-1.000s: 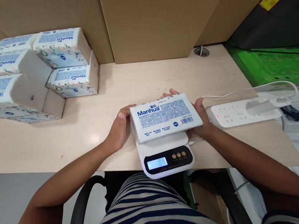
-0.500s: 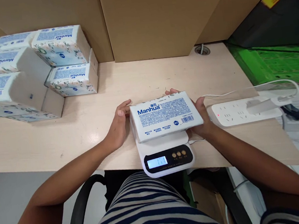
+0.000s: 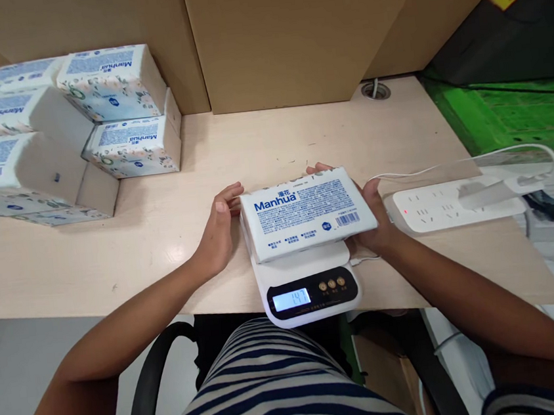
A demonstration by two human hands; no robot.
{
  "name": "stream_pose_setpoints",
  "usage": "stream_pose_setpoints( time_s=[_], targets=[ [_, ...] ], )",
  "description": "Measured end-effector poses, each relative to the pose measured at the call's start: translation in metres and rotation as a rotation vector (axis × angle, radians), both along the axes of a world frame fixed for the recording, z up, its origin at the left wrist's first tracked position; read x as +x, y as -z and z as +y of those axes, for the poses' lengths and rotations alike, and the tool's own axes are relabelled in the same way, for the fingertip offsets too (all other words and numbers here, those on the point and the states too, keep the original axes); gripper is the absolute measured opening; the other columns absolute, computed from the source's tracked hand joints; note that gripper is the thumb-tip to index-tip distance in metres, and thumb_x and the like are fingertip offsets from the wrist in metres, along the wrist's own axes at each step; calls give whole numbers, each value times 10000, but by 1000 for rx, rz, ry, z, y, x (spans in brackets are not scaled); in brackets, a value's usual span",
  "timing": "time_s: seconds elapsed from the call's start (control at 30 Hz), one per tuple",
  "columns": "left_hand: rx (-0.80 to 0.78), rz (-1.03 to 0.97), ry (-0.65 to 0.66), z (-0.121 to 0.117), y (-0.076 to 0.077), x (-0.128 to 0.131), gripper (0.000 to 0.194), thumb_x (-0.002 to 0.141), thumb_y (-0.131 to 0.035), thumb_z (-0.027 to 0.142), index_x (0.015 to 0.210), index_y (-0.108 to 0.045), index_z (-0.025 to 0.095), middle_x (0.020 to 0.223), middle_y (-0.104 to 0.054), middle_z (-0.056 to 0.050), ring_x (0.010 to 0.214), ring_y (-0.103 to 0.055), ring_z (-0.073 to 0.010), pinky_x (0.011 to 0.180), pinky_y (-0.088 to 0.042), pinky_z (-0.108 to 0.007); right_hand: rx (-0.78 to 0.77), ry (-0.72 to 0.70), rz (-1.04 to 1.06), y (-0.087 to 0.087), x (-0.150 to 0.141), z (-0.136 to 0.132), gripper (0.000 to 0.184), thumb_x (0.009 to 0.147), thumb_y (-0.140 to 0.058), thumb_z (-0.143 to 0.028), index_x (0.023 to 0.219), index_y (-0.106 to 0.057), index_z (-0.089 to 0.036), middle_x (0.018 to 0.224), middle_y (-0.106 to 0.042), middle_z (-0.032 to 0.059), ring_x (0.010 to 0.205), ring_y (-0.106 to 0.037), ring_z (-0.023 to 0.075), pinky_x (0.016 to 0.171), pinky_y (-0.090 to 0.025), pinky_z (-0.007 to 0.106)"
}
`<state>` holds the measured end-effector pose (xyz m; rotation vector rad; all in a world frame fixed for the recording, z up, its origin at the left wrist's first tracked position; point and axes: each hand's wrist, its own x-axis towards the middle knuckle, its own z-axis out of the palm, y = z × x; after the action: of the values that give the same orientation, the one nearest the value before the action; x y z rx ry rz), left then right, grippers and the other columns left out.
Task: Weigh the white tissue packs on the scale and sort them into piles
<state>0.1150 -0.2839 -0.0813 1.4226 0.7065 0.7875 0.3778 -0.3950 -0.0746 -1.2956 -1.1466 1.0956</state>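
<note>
At the far left, a stack of tissue packs (image 3: 63, 127) stood on the table (image 3: 232, 153), with cardboard (image 3: 269, 36) upright behind it.

To the right of the stack, my left hand (image 3: 218, 233) was positioned beside the left end of the single tissue pack (image 3: 310, 214). Its fingers were loosely bent and parted, pointing toward the far left corner of the pack; they were not clenched around it. Light contact at the fingertips could not be determined.

The tissue pack lay between my two hands, over the plate of the white scale (image 3: 312, 313), printed face up and lettering readable from my side. It covered the far part of the scale. The near part extended toward me, and the lit display (image 3: 291, 300) showed the digits 147; any decimal mark was too small to confirm.

My right hand (image 3: 377, 227) was placed around the right end of the pack: thumb raised beside that end, fingers visible beyond the far edge. The pack hid part of the palm, so I could not tell whether this hand pressed on it.

Farther right, a white power strip (image 3: 420, 209) lay on the table with a plugged-in charger (image 3: 486, 192).

Relative to the picture one second earlier, my left fingers had straightened away from the pack's far corner, and the displayed digits had dropped from 184.
</note>
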Motion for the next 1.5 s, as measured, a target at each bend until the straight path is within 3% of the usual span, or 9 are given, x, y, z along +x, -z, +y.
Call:
stream_pose_setpoints(
  time_s=[0.57,0.93,1.03,1.1,1.2,1.3,1.4,1.5],
  targets=[
    [48,-6,-19,1,3,-1,744,1004,-258,837,1442,-568,322,1636,-511,-75,1459,-529,-320,1242,-423,-540,7,26,14,-2,-2,0,908,921,-60,-923,1615,-409,-454,1729,-438,-72,1659,-315,297,1361,-305,583],
    [38,39,-17,0,-3,1,811,961,-275,894,1446,-526,295,1531,-588,-119,1440,-555,-338,1188,-480,-580,50,63,64,1,-1,2,883,929,-169,-935,1567,-488,-414,1725,-457,-27,1640,-361,296,1345,-325,574],
    [68,59,-46,4,-3,1,791,987,-236,864,1480,-499,304,1512,-604,-122,1444,-560,-337,1198,-476,-572,60,152,10,-4,4,7,889,918,-244,-943,1576,-477,-393,1725,-455,11,1642,-358,298,1344,-321,558],
    [108,55,-134,5,-9,-2,815,973,-255,879,1494,-488,298,1570,-553,-136,1474,-535,-353,1218,-454,-578,89,315,7,-9,7,10,913,911,-291,-940,1592,-455,-354,1730,-439,61,1648,-343,299,1345,-304,570],
    [118,-15,-271,-8,-32,-13,875,953,-269,901,1573,-410,299,1744,-345,-134,1587,-400,-375,1265,-406,-587,148,585,59,-18,8,2,850,964,-307,-864,1614,-416,-327,1743,-402,101,1650,-340,285,1340,-280,610],
    [75,-115,-209,-43,-51,-29,782,1030,-208,800,1690,-217,381,1846,-128,-25,1696,-188,-304,1365,-267,-538,236,743,142,-21,2,-24,723,1026,-288,-755,1589,-450,-332,1732,-417,94,1635,-373,257,1346,-260,616],
    [33,-138,-131,-77,-50,-32,727,1070,-181,723,1725,-42,438,1858,18,61,1722,-34,-255,1408,-112,-505,262,815,148,-16,-9,-52,675,1050,-277,-709,1572,-478,-330,1745,-397,83,1640,-362,246,1360,-227,612],
    [-35,-84,-198,-89,-41,-10,882,1029,-218,788,1715,159,382,1835,199,19,1718,69,-287,1403,-38,-550,220,875,117,-12,-24,-60,733,1035,-256,-731,1615,-423,-315,1791,-311,77,1673,-283,251,1379,-157,605]
  ],
)
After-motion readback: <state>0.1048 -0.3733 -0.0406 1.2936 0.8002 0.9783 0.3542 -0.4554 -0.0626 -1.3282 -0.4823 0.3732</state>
